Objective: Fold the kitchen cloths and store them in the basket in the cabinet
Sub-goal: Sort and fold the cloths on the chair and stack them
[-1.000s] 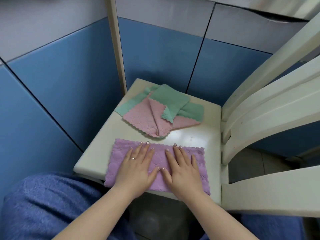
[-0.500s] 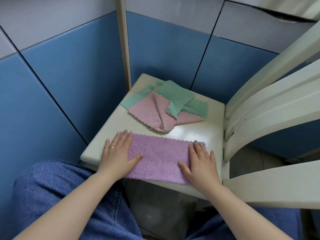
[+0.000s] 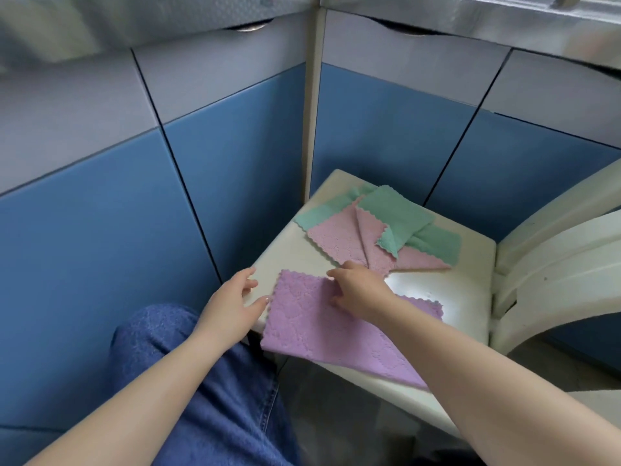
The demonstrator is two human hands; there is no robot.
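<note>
1. Half a second ago the purple cloth (image 3: 322, 327) lay flat and long across the near edge of the chair seat (image 3: 447, 290), with one hand pressing flat on each end. Now its right end is folded over to the left, so the cloth sits doubled, just below the middle of the frame.
2. The view has also swung to the left and up, so more of the blue cabinet doors (image 3: 100, 264) shows, and the chair sits in the right half of the frame.
3. The right hand (image 3: 361, 290) was flat at the right end before. Now it is over the left part of the purple cloth, with its fingers curled and pinching the folded-over edge.
4. The left hand (image 3: 232, 309) has slid off the cloth. It rests on the left edge of the seat with loose, nearly straight fingers, and its thumb tip just touches the cloth's left edge. It holds nothing.
5. The near edge of the purple cloth hangs a little over the front of the seat.
6. The pink cloth (image 3: 339, 237) and the green cloth (image 3: 396, 213) lie in the same messy pile at the back of the seat, upper right of the hands.
7. A knee in blue jeans (image 3: 201, 381) is at the bottom left.
</note>
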